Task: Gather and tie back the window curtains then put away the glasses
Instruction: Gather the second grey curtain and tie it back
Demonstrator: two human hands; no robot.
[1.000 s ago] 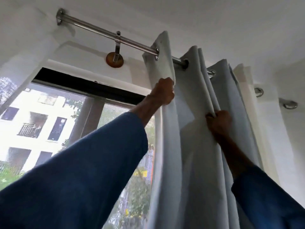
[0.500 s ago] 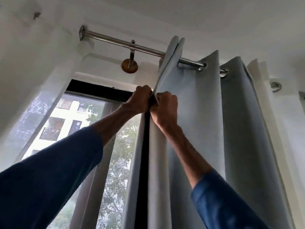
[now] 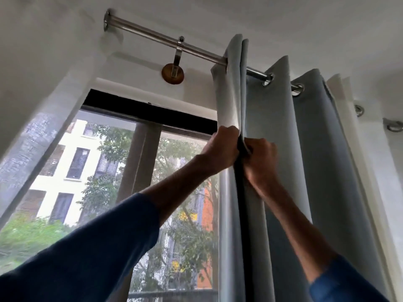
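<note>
High at the window, left hand (image 3: 221,149) and right hand (image 3: 260,159) both grip the curtain (image 3: 272,131) fold tight; best slide pleats evenly along the rod (image 3: 165,41).

The curtain (image 3: 277,131) is a plain pale blue-grey with no print. Its folded leading edge is lighter, almost off-white, and a dark, near-black line runs down the fold. To its right hangs a white curtain panel (image 3: 335,88), also plain. The curtain rod (image 3: 152,34) and the eyelets (image 3: 267,80) are shiny silver, and the round bracket base (image 3: 172,76) is wood-brown. The window frame (image 3: 148,112) is black and the wall (image 3: 54,51) around it white. The left sleeve (image 3: 87,258) and right sleeve (image 3: 344,284) are dark blue, unpatterned. Outside, a building (image 3: 72,153) is white with dark window openings, another wall (image 3: 207,214) shows orange-red, the tree leaves (image 3: 187,240) are green, and small yellow patches (image 3: 185,215) sit among them.
</note>
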